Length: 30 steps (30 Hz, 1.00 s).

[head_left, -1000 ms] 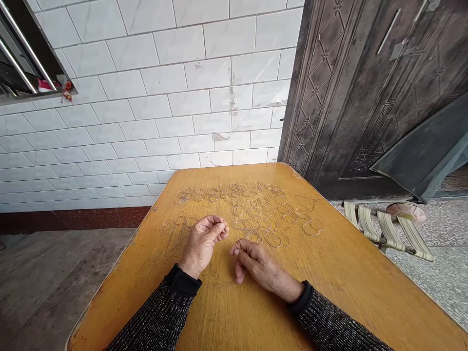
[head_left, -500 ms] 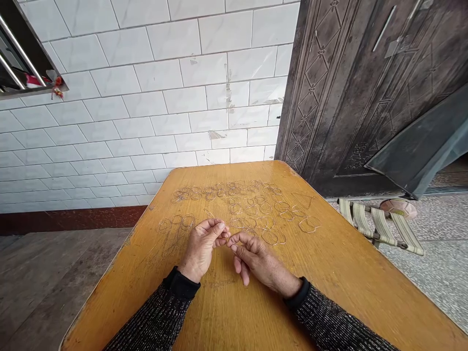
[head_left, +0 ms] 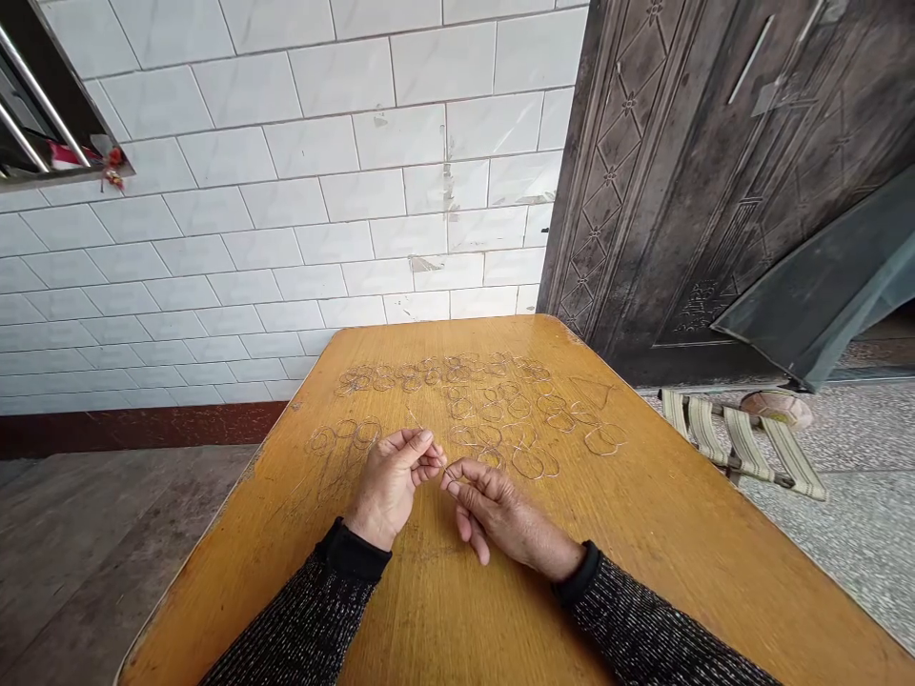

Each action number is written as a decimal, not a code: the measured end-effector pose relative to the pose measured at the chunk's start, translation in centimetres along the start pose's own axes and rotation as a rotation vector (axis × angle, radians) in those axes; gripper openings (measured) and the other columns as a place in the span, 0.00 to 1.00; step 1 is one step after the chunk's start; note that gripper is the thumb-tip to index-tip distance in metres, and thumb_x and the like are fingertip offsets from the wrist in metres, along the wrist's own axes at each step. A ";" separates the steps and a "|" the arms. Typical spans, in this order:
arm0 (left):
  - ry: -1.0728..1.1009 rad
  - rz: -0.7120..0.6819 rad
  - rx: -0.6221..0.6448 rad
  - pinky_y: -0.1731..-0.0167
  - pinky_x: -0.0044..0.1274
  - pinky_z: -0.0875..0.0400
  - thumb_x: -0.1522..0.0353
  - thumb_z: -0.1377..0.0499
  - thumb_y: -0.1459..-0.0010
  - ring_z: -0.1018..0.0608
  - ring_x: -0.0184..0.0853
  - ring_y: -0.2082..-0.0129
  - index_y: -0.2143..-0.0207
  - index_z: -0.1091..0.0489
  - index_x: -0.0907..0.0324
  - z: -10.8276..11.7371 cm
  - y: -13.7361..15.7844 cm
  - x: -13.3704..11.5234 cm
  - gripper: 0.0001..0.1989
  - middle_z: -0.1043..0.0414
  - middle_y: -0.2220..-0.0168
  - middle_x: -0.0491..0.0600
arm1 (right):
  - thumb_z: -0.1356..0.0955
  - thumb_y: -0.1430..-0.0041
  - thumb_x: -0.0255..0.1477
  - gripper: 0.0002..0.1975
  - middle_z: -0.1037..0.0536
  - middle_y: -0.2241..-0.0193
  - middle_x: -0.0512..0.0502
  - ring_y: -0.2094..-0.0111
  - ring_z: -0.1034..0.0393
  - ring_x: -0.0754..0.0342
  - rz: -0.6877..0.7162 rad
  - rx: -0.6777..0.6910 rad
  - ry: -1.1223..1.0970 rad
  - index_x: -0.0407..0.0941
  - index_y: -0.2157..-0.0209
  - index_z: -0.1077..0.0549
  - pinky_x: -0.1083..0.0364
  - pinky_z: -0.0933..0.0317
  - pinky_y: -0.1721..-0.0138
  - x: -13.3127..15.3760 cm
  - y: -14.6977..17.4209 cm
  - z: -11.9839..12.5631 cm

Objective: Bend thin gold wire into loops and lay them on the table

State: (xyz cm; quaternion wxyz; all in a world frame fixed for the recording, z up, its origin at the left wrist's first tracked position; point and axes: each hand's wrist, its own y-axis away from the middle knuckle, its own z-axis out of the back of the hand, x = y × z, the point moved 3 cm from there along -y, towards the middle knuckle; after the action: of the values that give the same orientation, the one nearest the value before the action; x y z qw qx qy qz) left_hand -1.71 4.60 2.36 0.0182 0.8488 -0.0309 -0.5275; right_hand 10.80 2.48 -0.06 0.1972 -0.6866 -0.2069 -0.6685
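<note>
Both hands work over the wooden surface [head_left: 464, 619], close together, roughly mid-frame. Left hand [head_left: 395, 481]: grip pinched, thumb pressed to fingers on a thin wire [head_left: 413, 416]; one end sticks up past the fingertips toward the wall. Right hand [head_left: 509, 519]: grip also pinched, thumb and index finger on the wire just beside the left fingertips, remaining fingers curled loosely below. Wire is between the two hands, above the surface (too fine to trace its full path). Beyond the hands, many wire loops [head_left: 495, 405] lie flat: a crowded row toward the far edge, looser ones nearer the right hand, plus a smaller group [head_left: 345, 433] just left of the left hand. A roughly triangular wire piece [head_left: 595, 391] lies near the surface's right edge. Dark knit sleeves [head_left: 296, 610] cover both forearms. Behind: white tiled wall [head_left: 343, 200], barred window [head_left: 43, 110] at upper left, dark patterned door [head_left: 679, 191] at right. Folding stool [head_left: 743, 443] with striped straps stands on the floor [head_left: 858, 543] right of the surface.
</note>
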 end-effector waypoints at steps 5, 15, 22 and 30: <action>0.084 -0.009 -0.078 0.79 0.15 0.35 0.68 0.34 0.60 0.28 0.25 0.78 0.78 0.32 0.64 0.5 -0.3 -0.4 0.10 0.30 0.79 0.46 | 0.44 0.42 0.42 0.16 0.33 0.87 0.59 0.92 0.44 0.64 0.055 -0.059 0.172 0.45 0.63 0.39 0.64 0.54 0.89 -0.2 0.2 0.5; 0.148 -0.005 -0.077 0.84 0.13 0.38 0.71 0.33 0.63 0.30 0.23 0.82 0.79 0.34 0.63 0.7 -0.5 -0.9 0.11 0.32 0.82 0.43 | 0.45 0.41 0.43 0.17 0.34 0.87 0.59 0.93 0.47 0.65 0.045 0.063 0.139 0.44 0.66 0.38 0.65 0.54 0.90 0.3 0.8 -0.6; 0.140 0.022 0.029 0.81 0.15 0.34 0.67 0.34 0.58 0.28 0.26 0.77 0.74 0.33 0.62 0.1 -0.2 -0.7 0.11 0.31 0.76 0.44 | 0.42 0.44 0.45 0.19 0.33 0.88 0.58 0.94 0.48 0.66 0.028 0.003 -0.057 0.43 0.67 0.37 0.65 0.54 0.91 0.7 0.7 0.0; 0.188 -0.015 -0.051 0.82 0.14 0.36 0.70 0.38 0.54 0.28 0.25 0.79 0.77 0.34 0.64 0.4 -0.3 -0.4 0.08 0.33 0.79 0.44 | 0.42 0.44 0.45 0.19 0.33 0.89 0.58 0.94 0.48 0.66 -0.017 0.057 -0.018 0.42 0.67 0.37 0.65 0.55 0.92 -0.2 0.5 -0.2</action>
State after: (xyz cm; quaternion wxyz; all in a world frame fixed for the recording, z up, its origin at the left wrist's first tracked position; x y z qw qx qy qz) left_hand -2.27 4.90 2.49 0.0384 0.8940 -0.0093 -0.4464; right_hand 10.86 1.93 -0.24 0.2090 -0.6850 -0.2336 -0.6577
